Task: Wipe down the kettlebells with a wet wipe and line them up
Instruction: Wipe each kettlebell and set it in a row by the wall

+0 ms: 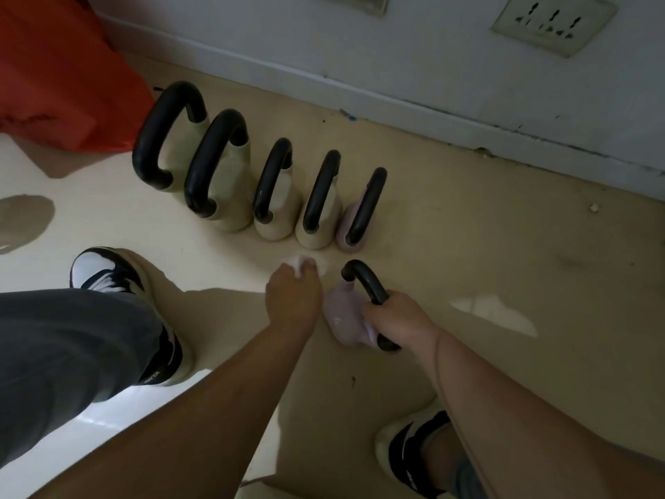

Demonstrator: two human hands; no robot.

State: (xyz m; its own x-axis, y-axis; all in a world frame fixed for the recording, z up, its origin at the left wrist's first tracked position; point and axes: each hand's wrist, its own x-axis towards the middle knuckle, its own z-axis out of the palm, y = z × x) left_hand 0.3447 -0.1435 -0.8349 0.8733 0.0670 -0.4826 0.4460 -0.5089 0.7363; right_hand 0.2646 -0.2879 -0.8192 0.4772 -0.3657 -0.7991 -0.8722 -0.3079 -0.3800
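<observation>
**Last kettlebell in hand, one gap from the row**

A person crouched over a pale floor holds the sixth kettlebell (343, 318), a small lilac one, by its black handle (367, 282). The right hand (392, 315) is closed in a fist around the near end of that handle, with the bell's body tipped toward the left hand. The left hand (293, 297), just beside the bell, is bunched around a white wet wipe (306, 262) that shows past the knuckles.

Ahead of both hands, five kettlebells (252, 174) stand side by side, cream ones graded from large to small, ending in a second lilac bell (354, 225) at the end nearest the right hand. The open spot in the line appears to lie just beyond that bell, forward and slightly outward of the right hand, which is the nearer hand and already carries the weight.

The row's handles all run away from the person; the held bell's handle runs at a slant to them, so it would likely need a small turn before being set down.
</observation>
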